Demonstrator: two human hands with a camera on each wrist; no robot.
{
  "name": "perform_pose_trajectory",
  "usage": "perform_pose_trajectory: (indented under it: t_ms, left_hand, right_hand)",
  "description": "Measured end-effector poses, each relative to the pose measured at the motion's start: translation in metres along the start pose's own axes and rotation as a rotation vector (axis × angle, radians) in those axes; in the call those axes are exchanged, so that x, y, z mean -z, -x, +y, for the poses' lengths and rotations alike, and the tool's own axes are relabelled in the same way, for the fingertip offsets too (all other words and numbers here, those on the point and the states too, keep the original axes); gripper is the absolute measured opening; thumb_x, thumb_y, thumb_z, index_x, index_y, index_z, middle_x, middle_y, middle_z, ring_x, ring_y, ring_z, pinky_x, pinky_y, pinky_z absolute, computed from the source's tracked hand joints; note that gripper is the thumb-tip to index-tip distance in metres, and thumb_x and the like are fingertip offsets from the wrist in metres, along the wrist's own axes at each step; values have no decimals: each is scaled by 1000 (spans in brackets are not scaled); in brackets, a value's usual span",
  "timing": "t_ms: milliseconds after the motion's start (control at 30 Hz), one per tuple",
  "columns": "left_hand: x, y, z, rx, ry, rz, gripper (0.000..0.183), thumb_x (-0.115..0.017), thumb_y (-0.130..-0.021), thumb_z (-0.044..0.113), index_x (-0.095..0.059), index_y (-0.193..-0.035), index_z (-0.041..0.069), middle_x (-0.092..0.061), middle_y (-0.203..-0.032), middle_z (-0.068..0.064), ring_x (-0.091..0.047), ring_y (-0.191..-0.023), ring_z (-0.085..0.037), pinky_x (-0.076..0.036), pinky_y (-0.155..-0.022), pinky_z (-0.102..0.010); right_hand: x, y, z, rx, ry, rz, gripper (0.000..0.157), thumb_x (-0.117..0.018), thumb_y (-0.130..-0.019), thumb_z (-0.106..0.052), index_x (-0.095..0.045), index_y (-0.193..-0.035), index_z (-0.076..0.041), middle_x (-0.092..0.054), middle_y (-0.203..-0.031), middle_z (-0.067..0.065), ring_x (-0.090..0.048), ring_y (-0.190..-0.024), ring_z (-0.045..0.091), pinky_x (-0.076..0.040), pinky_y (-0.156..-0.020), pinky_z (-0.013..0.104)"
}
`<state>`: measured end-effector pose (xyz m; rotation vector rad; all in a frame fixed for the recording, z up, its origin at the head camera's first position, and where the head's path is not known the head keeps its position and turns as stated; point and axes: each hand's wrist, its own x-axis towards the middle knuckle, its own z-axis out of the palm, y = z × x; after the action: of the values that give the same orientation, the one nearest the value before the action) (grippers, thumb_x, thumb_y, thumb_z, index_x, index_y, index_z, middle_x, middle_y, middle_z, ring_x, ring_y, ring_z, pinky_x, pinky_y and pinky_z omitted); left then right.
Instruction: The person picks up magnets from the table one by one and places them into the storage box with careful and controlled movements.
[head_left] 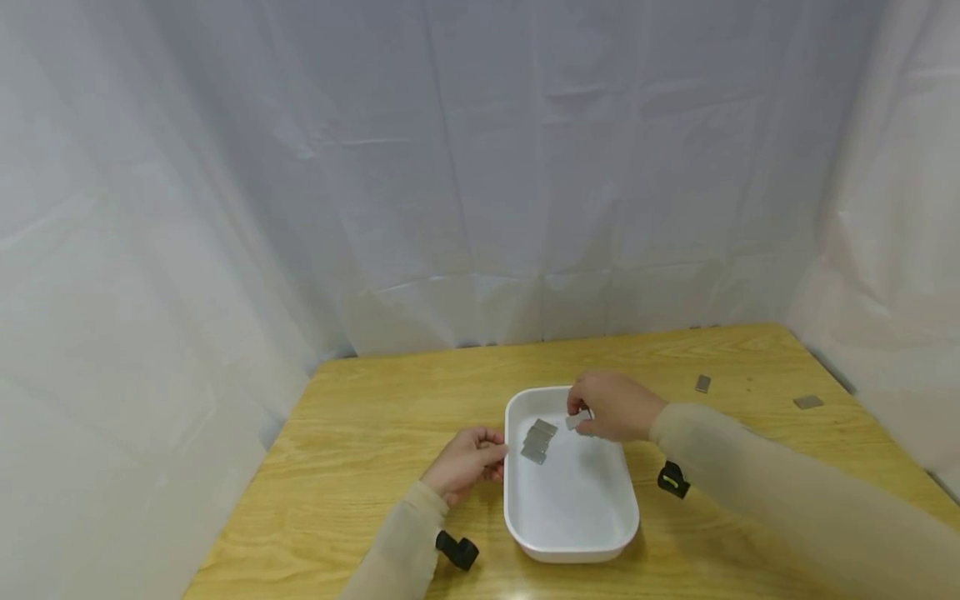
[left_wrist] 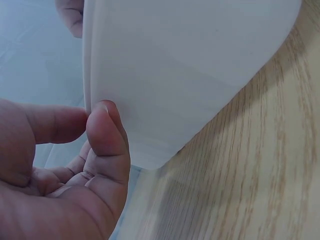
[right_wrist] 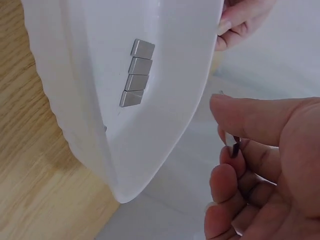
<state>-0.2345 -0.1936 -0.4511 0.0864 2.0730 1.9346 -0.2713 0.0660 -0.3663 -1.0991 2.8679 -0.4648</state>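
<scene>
A white, deep tray [head_left: 570, 508] with rounded corners stands on the table. At its left side, my left hand [head_left: 467, 460] pinches the rim, with a fingertip [left_wrist: 107, 130] against the outer wall in the left wrist view. Over the tray's far right part, my right hand [head_left: 615, 407] pinches a small flat silver metal block [head_left: 577, 419] between thumb and fingers. Inside lie several matching metal blocks [right_wrist: 137, 74], side by side in a slanted row on the tray's floor near the left wall. In the right wrist view the held block is mostly hidden by the fingers.
To the right on the wooden table [head_left: 360, 433] lie two more flat metal pieces, a nearer-middle one [head_left: 702, 383] and one by the right edge [head_left: 808, 402]. White sheeting [head_left: 487, 167] hangs behind and at both sides.
</scene>
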Motion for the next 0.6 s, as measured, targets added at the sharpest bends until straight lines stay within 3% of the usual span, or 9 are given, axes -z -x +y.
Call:
perform_pose_trajectory:
  t_ms: [167, 400, 600]
  left_hand:
    - [1, 0, 0, 1, 3, -4, 22, -56, -95, 4, -50, -110, -12, -58, -86, -12, -57, -70, -15, -50, -61, -24]
    - [1, -1, 0, 1, 11, -11, 23, -55, -95, 3, -49, -111, -14, -58, -87, -13, -57, -69, -14, -50, -60, -23]
    - [1, -2, 1, 3, 7, -7, 22, -54, -95, 2, -49, -111, -13, -58, -88, -13, -57, -69, -14, -50, -61, -23]
  right_hand:
    - [2, -8, -12, 4, 38, -81, 13, -79, -78, -13, -67, -82, -13, -59, -82, -4, -52, -74, 11, -48, -70, 31]
    - [-2, -17, -23, -66, 110, -235, 17, -79, -78, -12, -63, -76, -16, -57, -75, -8, -52, -70, 11, -48, -65, 30]
    - [-10, -29, -22, -84, 195, -268, 20, -79, -79, -13, -59, -74, -17, -55, -71, -7, -52, -68, 12, -48, -65, 30]
